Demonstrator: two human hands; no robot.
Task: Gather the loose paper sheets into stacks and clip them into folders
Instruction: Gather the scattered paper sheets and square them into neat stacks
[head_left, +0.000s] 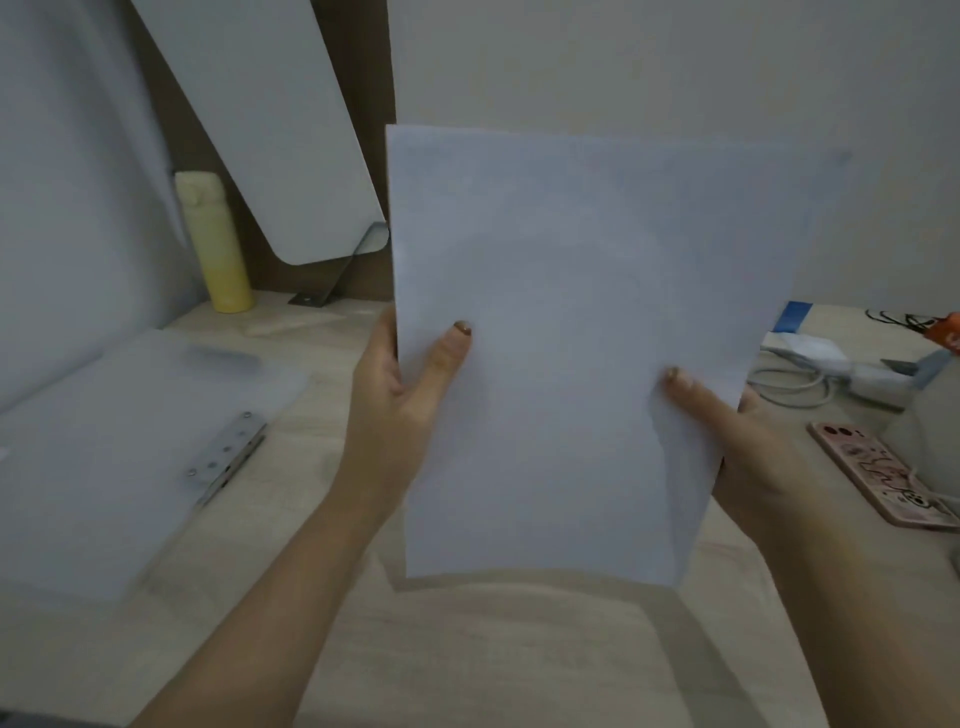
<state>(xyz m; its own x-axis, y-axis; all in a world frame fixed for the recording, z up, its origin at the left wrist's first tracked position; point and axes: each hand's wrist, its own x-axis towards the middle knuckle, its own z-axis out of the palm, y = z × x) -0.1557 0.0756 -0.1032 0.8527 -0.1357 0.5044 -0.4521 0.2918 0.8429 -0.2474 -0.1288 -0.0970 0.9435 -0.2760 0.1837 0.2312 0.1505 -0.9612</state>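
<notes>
In the head view, the left hand and right hand pinch the side edges of the paper stack, thumbs on its face, holding it upright over the desk's middle. Best to tap its bottom edge square on the desk, then seat it under the metal clip of the open folder by the left edge.

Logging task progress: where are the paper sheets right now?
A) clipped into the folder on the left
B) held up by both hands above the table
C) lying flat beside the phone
B: the left hand and right hand each grip a side edge of the paper sheets, raised off the table, apart from the folder at left.
</notes>
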